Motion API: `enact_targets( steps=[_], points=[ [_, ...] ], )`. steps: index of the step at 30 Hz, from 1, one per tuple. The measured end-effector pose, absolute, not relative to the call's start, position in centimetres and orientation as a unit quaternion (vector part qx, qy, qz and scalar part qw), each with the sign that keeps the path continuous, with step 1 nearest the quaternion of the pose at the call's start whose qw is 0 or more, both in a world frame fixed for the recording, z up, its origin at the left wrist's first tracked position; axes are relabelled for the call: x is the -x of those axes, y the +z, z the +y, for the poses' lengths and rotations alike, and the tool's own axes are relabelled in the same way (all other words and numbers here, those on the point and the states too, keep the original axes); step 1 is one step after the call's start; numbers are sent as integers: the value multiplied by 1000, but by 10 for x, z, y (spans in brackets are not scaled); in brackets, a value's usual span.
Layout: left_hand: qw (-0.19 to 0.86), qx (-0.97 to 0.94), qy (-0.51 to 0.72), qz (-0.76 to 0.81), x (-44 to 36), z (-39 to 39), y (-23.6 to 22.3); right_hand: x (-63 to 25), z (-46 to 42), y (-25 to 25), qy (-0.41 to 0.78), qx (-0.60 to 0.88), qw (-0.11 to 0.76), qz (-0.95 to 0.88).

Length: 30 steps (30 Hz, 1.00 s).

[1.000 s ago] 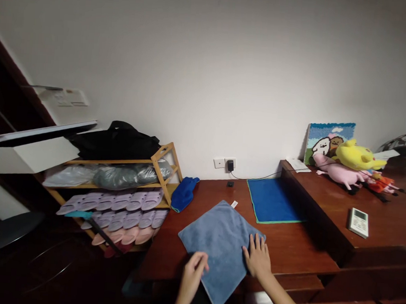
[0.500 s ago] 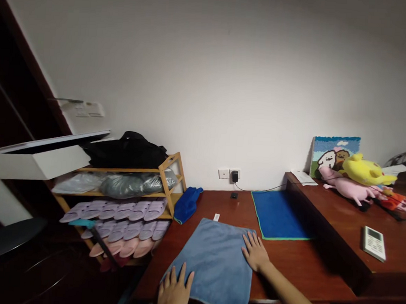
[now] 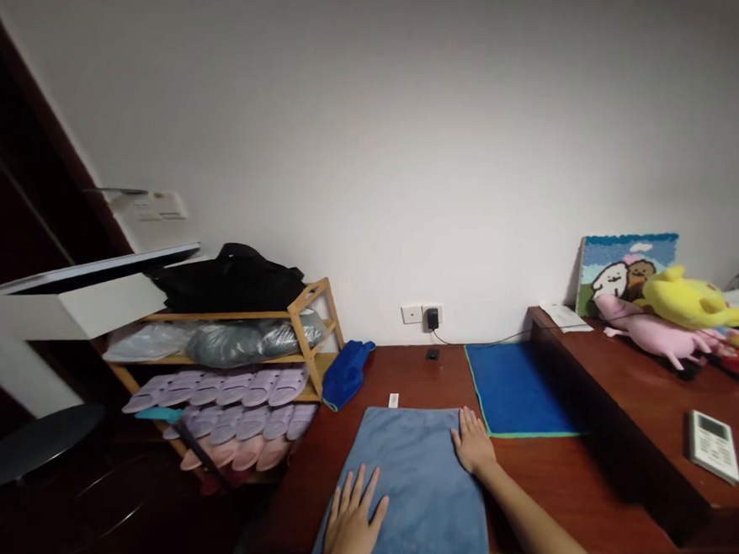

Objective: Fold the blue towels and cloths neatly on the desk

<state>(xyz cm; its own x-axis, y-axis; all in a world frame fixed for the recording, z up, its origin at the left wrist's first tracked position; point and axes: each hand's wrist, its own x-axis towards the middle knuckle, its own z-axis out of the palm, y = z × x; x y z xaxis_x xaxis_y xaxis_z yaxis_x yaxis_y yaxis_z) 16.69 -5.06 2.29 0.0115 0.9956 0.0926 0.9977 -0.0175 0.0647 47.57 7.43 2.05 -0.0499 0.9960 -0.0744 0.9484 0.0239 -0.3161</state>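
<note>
A grey-blue cloth lies spread on the reddish-brown desk, its near edge at the desk's front and a white tag at its far left corner. My left hand rests on the cloth's near left part, fingers spread. On the far right corner lies my right hand, flat with fingers stretched out. Behind it to the right is a darker blue cloth with a green border, laid flat. A crumpled bright blue cloth sits at the desk's back left corner.
Left of the desk stands a wooden rack with lilac slippers and a black bag. A raised ledge on the right bears plush toys and a white remote control. A black plug sits in the wall socket.
The grey-blue cloth now lies straighter and flatter, its near left part moved right. My left hand has shifted up and right with it; my right hand stays at the far corner. The view has shifted slightly.
</note>
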Motion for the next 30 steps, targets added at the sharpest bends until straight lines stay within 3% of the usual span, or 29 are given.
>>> enact_targets(
  steps=[6, 12, 16, 22, 26, 30],
  points=[
    [47, 688, 23, -724, -177, -46, 30, -477, 77, 21, 158, 673, 123, -712],
    [52, 810, -119, -572, -279, 31, 71, -480, 76, 26, 166, 671, 118, -713],
    [-13, 832, -101, -546, -323, 74, 60, -480, 74, 27, 166, 667, 104, -719],
    [-15, 772, -77, -631, -241, 93, 29, -476, 79, 16, 148, 676, 96, -715],
    [8, 729, -60, -681, -172, 95, 29, -475, 81, 13, 138, 678, 79, -718],
    [10, 724, -48, -688, -152, 103, 32, -474, 85, 16, 140, 680, 74, -716]
  ],
)
